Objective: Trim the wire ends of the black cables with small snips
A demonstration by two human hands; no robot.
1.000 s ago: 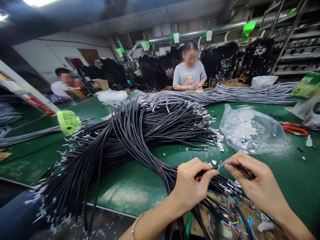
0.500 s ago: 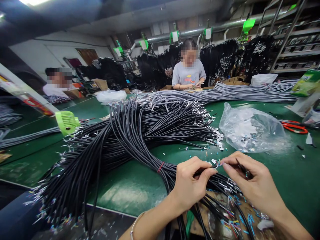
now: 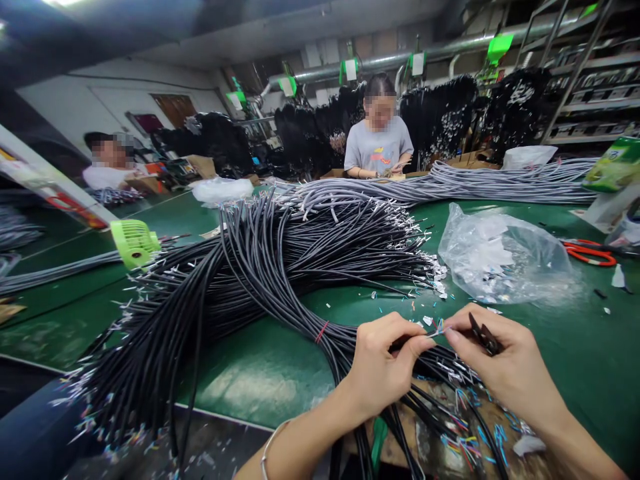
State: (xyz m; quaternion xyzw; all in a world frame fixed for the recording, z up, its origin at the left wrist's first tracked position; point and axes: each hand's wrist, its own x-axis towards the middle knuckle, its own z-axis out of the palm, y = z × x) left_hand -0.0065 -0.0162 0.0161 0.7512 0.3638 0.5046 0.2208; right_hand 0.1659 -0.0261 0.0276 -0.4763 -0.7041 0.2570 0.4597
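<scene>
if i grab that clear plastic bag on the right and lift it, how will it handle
The bag will probably be floppy: its film is crumpled and sagging on the table. It looks light, holding only small pale scraps. It may well slip, since the film is glossy, and the contents could shift or spill as it folds.

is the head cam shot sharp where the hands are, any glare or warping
Head view: left hand and right hand are sharp; the dark green table top carries a pale sheen; edges warp, with the black cable bundle smeared at lower left.
</scene>
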